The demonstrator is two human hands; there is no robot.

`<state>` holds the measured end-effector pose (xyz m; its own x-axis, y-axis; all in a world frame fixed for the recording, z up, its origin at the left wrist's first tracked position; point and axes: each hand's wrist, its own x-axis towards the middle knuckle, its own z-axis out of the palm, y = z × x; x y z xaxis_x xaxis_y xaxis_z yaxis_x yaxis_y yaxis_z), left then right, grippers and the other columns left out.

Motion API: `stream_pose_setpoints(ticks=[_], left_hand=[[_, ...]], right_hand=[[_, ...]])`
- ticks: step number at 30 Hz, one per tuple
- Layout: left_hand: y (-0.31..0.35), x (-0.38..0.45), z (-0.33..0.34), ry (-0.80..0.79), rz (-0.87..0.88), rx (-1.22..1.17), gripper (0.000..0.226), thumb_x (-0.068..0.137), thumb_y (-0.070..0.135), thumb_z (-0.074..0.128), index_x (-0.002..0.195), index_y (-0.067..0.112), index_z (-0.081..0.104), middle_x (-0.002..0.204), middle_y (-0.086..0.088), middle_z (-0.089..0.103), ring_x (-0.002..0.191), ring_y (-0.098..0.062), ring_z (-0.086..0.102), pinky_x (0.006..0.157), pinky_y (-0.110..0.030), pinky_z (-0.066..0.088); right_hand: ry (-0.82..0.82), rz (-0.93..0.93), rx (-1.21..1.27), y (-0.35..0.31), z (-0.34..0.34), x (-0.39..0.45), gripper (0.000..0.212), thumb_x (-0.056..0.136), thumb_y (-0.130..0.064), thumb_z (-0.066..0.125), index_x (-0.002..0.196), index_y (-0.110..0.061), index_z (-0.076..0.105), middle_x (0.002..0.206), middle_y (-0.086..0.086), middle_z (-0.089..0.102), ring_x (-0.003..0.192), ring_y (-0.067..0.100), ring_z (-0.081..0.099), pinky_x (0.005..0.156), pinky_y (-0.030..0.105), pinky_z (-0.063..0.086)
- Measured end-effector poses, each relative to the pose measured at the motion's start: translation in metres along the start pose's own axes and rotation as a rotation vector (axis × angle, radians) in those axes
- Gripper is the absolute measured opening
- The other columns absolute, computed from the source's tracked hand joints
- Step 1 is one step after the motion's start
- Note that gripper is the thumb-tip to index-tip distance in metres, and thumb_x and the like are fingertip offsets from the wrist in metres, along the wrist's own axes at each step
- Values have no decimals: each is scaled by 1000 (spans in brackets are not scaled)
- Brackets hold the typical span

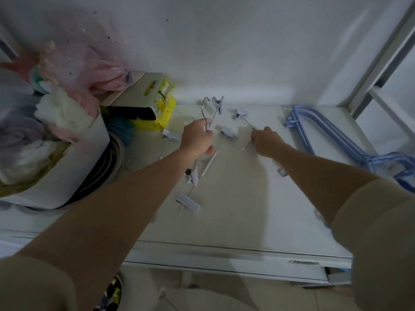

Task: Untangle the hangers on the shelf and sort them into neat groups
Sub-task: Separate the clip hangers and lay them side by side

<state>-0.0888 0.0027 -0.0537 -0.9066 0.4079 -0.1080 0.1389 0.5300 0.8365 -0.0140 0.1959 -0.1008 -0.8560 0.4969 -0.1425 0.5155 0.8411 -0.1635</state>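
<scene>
Hangers with clips (226, 133) lie tangled in the middle of the shelf (258, 212), wire hooks and pale clips crossing one another between my two hands. My left hand (197, 138) is curled round the wire of one clip hanger (212, 108), whose hook and clip rise just beyond the knuckles. My right hand (266, 140) has its fingers closed on the wire of a second clip hanger (243, 118) (whether thumb and forefinger alone pinch it I cannot tell, the fingertips being hidden).

I judge this to be the untangling step: the two are being drawn apart. The blue hangers (325, 135) already lie together as a group on the right. The next move, I think, calls for a slow outward pull while watching the loose clip (228, 134) between my hands, which may still be caught on a wire.

Room is tight on the left, where a white bin of cloth (56, 153) and a yellow bag (166, 108) crowd the shelf; the wall (224, 52) closes the back. Open surface lies toward the front edge, so I would draw the freed hanger that way, clear of the blue group.
</scene>
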Motion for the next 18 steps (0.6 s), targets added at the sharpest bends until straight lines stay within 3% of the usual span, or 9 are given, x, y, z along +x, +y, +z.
stream_pose_setpoints(ticks=[2,6,9,12,16,18], left_hand=[[-1,0,1,22,1,-35,47,86,4,38,126,19,57,114,-14,65,44,-25,63,58,-35,61],[-1,4,-1,95,-9,-91,44,89,3,38,122,21,58,124,-17,61,34,-15,60,52,-32,60],[3,1,-4,86,-40,-165,32,89,2,38,104,19,60,125,-21,59,38,-18,63,56,-34,60],[9,-6,-2,84,-48,-228,26,88,0,40,91,17,61,119,-22,60,39,-19,63,51,-30,58],[21,-20,-1,64,-8,-314,24,92,5,40,95,9,63,95,-18,63,55,-16,63,43,-23,54],[23,-27,-8,83,60,-288,26,95,9,39,101,5,65,89,-14,63,62,-13,62,38,-15,48]], right_hand=[[36,-40,-10,0,1,-5,30,93,-10,39,114,-15,61,116,17,50,105,38,56,85,37,47],[167,-28,107,-5,-13,-12,31,86,3,39,102,-11,62,108,19,60,97,37,60,75,34,47],[237,13,329,-16,-34,-14,27,89,-2,43,98,-12,67,105,17,68,97,36,63,76,29,48],[275,7,645,-40,-53,-27,24,93,-9,48,96,-9,72,89,10,67,89,36,68,85,42,57],[225,16,923,-84,-56,-48,25,90,-5,52,98,-11,74,85,7,65,59,23,64,68,34,62],[190,35,982,-102,-50,-56,25,90,-4,53,101,-12,73,88,11,67,61,23,63,67,35,62]])
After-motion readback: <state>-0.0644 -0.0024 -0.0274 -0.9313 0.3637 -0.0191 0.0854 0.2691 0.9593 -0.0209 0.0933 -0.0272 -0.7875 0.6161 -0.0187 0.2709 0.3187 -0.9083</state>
